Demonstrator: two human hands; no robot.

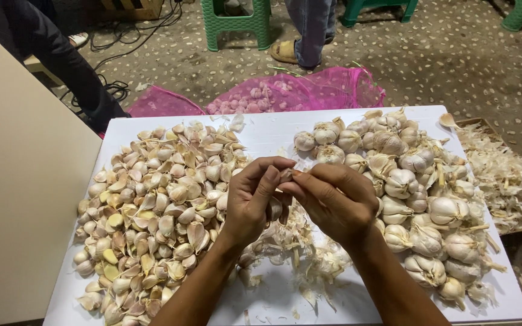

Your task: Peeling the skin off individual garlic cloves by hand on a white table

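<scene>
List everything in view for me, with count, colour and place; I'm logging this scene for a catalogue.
garlic cloves: one large pile, cream and tan, table's left half
garlic bulbs: one pile, white, table's right half
garlic piece: one, pale, pinched between both hands
table: one, white, centre
mesh sacks: two, pink, floor behind table
peel heap: one, pale, right of table
stools: several, green, background
board: one, beige, left
left hand: one, centre
right hand: one, centre
</scene>
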